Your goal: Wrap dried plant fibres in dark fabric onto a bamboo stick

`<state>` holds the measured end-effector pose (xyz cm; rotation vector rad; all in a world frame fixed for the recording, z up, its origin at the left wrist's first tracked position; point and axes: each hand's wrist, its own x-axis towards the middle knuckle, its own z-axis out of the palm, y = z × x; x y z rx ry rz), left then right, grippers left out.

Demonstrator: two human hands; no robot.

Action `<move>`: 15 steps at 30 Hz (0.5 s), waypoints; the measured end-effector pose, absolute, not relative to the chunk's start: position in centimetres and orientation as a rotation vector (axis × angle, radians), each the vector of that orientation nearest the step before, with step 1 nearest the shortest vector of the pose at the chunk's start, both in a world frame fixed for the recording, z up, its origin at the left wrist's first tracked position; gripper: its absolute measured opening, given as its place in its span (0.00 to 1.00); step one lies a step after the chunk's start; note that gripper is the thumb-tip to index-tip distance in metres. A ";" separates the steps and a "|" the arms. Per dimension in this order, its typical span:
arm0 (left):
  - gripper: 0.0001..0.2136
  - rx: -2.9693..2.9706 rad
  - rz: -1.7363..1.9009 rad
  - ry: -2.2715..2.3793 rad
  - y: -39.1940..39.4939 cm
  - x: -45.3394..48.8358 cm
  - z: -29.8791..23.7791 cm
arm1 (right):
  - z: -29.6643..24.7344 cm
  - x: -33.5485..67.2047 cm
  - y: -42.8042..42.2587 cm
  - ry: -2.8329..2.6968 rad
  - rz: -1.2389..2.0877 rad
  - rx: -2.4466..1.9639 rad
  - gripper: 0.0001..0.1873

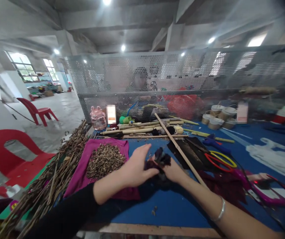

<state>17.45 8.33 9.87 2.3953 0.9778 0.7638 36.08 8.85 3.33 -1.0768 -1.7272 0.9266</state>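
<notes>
The right hand (pixel 173 170) in front of me grips a dark, blurred bundle (pixel 161 157) over the middle of the table (pixel 130 213). Beside it the left hand (pixel 135 166) is spread; I can't tell whether its thumb touches. Dried bits (pixel 106 160) lie heaped on a purple cloth (pixel 80 174) toward the table's left edge.

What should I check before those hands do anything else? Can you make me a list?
1. Dark bundle held by the right hand: ok.
2. Left hand close to the bundle, fingers spread: ok.
3. Left hand touching the bundle: cannot tell, it's blurry there.
4. Heap of dried pieces on the purple cloth: ok.
5. No loose bits on the blue table: not ok, a few lie near the front edge.
6. Long stick clear of the right forearm: cannot tell.
</notes>
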 end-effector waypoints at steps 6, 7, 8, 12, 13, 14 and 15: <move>0.19 2.309 0.441 1.130 8.5 11.4 10.3 | 2.5 35.5 9.5 -1.694 0.812 -1.171 0.07; 0.25 2.265 0.487 1.144 8.4 12.0 9.7 | 2.6 35.2 9.5 -1.679 0.774 -1.190 0.06; 0.34 2.219 0.536 1.144 8.5 13.1 9.0 | 2.7 35.0 9.5 -1.673 0.748 -1.196 0.05; 0.59 2.066 0.551 0.870 9.1 18.3 6.3 | 3.8 34.7 8.5 -1.819 0.720 -1.077 0.03; 0.61 2.057 0.533 0.769 9.3 19.2 5.9 | 3.9 34.8 7.9 -1.839 0.705 -1.045 0.03; 0.62 2.071 0.534 0.683 9.3 20.0 5.5 | 3.8 34.9 7.2 -1.830 0.687 -1.038 0.03; 0.62 2.109 0.558 0.616 9.3 20.5 5.1 | 3.5 34.9 6.4 -1.796 0.661 -1.059 0.03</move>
